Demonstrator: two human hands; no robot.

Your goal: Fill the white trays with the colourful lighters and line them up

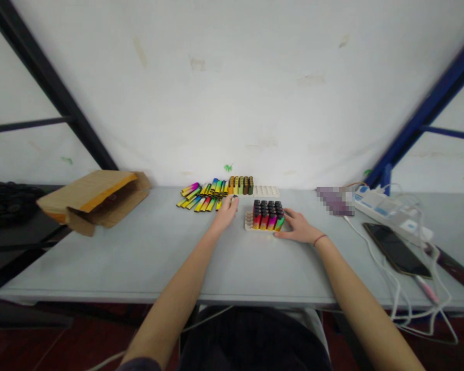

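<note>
A white tray (249, 220) with round sockets sits in front of me, holding rows of upright lighters (268, 215) with black tops and rainbow-coloured bodies. Sockets at its left end show bare. My right hand (300, 228) grips the right end of this tray, thumb at the front and fingers at the far side. To the left of the tray, my left hand (228, 210) is closed around a lighter; only its dark tip (235, 196) shows above the fingers. Just beyond that hand lies a loose pile of shiny multicoloured lighters (204, 196).
Against the wall stand a block of upright gold-topped pieces (240, 185) and another white socketed tray (266, 191). An open cardboard box (96, 198) lies at left. On the right are a phone (396, 249), a power strip (394, 214), tangled white cables (398, 288) and a blurred purple item (334, 201).
</note>
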